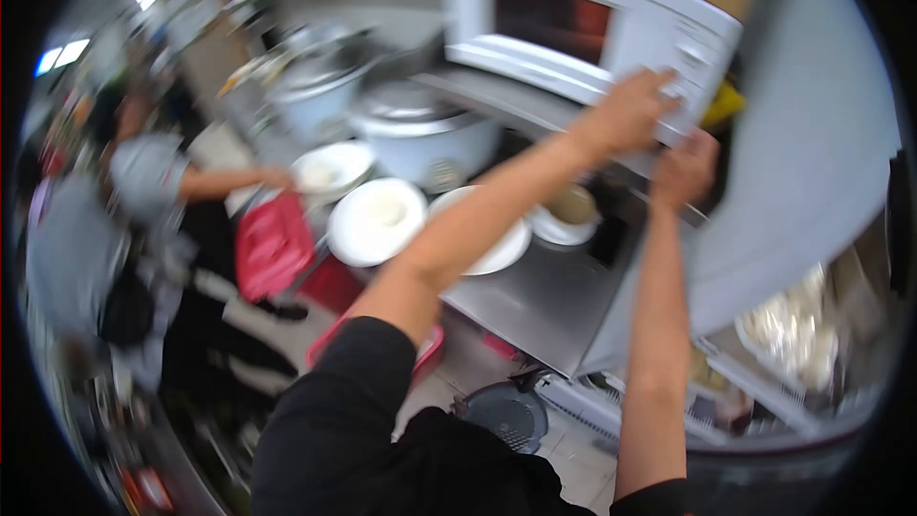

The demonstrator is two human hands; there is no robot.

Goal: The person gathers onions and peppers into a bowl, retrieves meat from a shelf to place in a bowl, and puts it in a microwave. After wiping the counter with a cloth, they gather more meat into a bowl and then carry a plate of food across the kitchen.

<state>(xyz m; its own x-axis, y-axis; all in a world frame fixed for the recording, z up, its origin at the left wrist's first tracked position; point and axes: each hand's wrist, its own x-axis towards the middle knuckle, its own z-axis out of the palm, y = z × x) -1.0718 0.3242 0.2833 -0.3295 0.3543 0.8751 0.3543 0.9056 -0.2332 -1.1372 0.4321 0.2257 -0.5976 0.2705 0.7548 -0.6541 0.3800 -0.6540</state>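
Observation:
A white microwave (535,48) stands tilted across the top of the view, its window glowing reddish. My left hand (630,113) reaches to its control panel, fingers closed at the lower knob (671,93), which they partly hide; motion blurs them. An upper knob (693,50) is visible above. My right hand (686,172) is curled against the microwave's lower right corner, fingertips partly hidden. Under my left forearm is a white plate (501,253), partly covered by the arm. Beside it sits a bowl (570,210) with brownish contents.
Another white plate (368,239) carries a pale mound. Large lidded pots (420,139) stand behind on the steel counter (544,301). To the left, a co-worker (148,172) holds a red basket (272,248). A grey round bin (501,418) is on the floor.

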